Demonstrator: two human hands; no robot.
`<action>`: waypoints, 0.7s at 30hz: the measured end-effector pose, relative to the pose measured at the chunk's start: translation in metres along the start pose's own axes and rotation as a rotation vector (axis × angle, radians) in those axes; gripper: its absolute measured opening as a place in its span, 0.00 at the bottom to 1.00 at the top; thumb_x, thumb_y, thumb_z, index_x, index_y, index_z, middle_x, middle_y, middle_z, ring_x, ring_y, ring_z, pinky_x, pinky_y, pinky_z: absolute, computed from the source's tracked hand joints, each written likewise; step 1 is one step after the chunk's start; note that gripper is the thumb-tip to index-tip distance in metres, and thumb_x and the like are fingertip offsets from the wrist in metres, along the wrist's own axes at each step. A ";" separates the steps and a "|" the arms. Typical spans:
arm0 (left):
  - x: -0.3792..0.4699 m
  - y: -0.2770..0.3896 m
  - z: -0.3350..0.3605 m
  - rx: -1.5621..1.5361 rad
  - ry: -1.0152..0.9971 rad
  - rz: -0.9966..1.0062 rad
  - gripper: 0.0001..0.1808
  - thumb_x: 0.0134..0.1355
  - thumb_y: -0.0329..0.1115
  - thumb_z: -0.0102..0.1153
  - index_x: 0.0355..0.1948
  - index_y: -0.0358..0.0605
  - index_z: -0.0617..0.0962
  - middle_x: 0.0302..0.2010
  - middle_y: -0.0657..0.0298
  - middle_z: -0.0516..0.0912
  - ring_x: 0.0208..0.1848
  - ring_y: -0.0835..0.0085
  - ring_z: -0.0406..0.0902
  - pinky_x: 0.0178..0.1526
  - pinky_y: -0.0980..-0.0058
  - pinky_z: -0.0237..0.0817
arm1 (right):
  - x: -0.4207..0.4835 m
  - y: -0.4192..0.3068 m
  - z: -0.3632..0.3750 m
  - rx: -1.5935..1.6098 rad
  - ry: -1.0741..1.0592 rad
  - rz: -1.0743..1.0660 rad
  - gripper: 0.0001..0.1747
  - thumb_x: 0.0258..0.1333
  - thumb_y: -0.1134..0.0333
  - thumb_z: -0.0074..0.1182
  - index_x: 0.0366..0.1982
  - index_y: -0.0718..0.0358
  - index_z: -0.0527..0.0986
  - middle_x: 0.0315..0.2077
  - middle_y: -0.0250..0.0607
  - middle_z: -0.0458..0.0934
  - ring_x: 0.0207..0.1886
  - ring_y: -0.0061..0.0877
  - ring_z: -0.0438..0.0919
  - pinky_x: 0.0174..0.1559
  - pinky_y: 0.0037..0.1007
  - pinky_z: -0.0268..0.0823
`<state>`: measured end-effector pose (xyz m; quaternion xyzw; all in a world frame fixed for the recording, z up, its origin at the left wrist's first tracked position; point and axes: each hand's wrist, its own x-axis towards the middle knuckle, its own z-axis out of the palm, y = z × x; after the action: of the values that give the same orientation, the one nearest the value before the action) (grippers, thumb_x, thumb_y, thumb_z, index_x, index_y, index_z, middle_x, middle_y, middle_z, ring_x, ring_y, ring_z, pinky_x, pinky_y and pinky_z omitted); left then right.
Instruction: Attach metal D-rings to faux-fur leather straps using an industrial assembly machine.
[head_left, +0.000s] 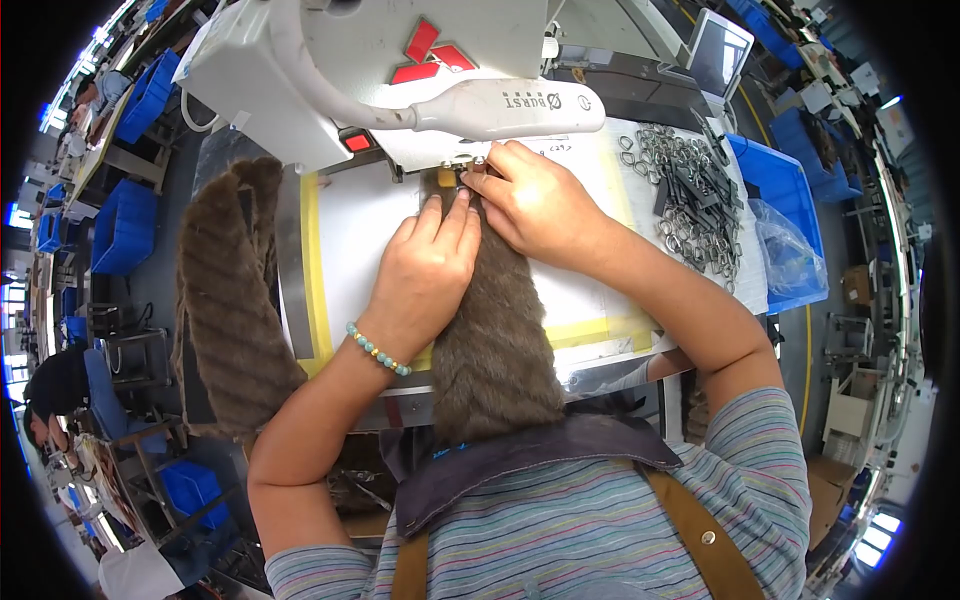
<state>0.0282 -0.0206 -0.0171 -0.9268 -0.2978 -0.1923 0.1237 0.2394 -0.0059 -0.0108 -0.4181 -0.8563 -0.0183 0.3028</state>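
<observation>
A long strip of brown fur (499, 337) runs from my lap up over the table to the needle area of a white Mitsubishi sewing machine (352, 45). My left hand (431, 262), a beaded bracelet at its wrist, lies with its fingertips pressed on the strip's far end. Beside it, my right hand (540, 199) pinches something small at that end, right under the machine head; the fingers hide most of it. A small yellow piece (447, 178) shows next to the fingertips. Above the hands hangs a white lamp (510, 105).
More brown fur strips (232, 300) hang over the table's left side. Metal rings and dark strap pieces (697, 199) are heaped at the right, near a blue bin (787, 225) with a plastic bag (787, 244). Yellow tape (311, 262) edges the white work surface. A seated person (56, 397) is far left.
</observation>
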 end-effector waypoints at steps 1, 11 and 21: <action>0.000 0.000 0.000 0.001 -0.001 0.001 0.18 0.65 0.31 0.66 0.54 0.34 0.85 0.60 0.52 0.87 0.59 0.54 0.84 0.57 0.62 0.77 | 0.000 0.000 0.000 0.001 0.001 0.000 0.14 0.57 0.72 0.63 0.44 0.71 0.85 0.43 0.44 0.80 0.47 0.38 0.81 0.50 0.38 0.79; 0.002 0.000 -0.003 -0.158 0.024 -0.076 0.18 0.64 0.30 0.68 0.54 0.35 0.85 0.57 0.52 0.88 0.59 0.53 0.84 0.61 0.60 0.77 | -0.001 -0.004 -0.004 -0.003 -0.024 0.003 0.14 0.57 0.71 0.64 0.44 0.71 0.85 0.43 0.43 0.80 0.46 0.37 0.80 0.50 0.36 0.79; 0.003 -0.004 -0.008 -0.250 0.009 -0.114 0.18 0.63 0.31 0.69 0.53 0.37 0.85 0.56 0.54 0.89 0.58 0.54 0.84 0.61 0.60 0.76 | -0.003 -0.002 -0.001 -0.013 -0.020 -0.035 0.18 0.54 0.73 0.66 0.48 0.70 0.84 0.43 0.43 0.81 0.46 0.38 0.81 0.49 0.36 0.79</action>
<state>0.0259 -0.0185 -0.0078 -0.9157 -0.3233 -0.2386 -0.0026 0.2398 -0.0095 -0.0117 -0.4052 -0.8663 -0.0251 0.2911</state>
